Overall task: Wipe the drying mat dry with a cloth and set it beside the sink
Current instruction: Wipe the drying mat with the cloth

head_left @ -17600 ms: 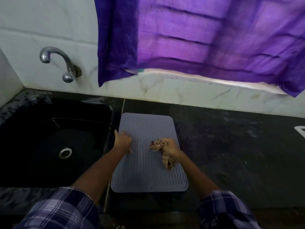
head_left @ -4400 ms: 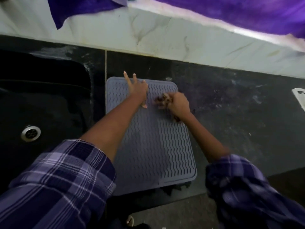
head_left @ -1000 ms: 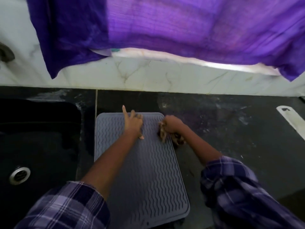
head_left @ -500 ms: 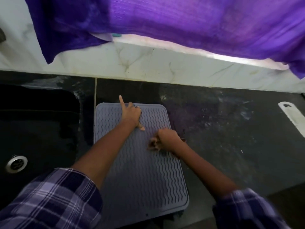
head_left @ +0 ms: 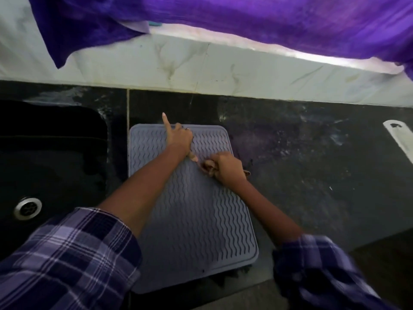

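Right hand (head_left: 228,167) is clenched round a bunched brownish cloth (head_left: 207,168), pressing it onto the drying mat (head_left: 201,220) approx. mid-way along the mat's right side; only a bit of the cloth shows past the knuckles. Left hand (head_left: 178,137) rests on the mat's far end w/ its index finger straight, pointing past the far edge, thumb out to the side, other fingers look loosely bent; it grasps nothing.

Mat is grey w/ wavy ridges, lying flat on the black countertop (head_left: 301,164), just beside the sink (head_left: 51,153) on the sink's right; a thin strip of counter sits btwn them. Mat's near edge overhangs the counter's front edge. Drain (head_left: 28,208) shows in the sink's near left part.

Both arms wear blue plaid sleeves (head_left: 67,260). Purple curtain (head_left: 223,23) hangs over the pale marble backsplash (head_left: 223,72). A white flat tool (head_left: 400,139) lies far right on the counter, well apart from the mat.
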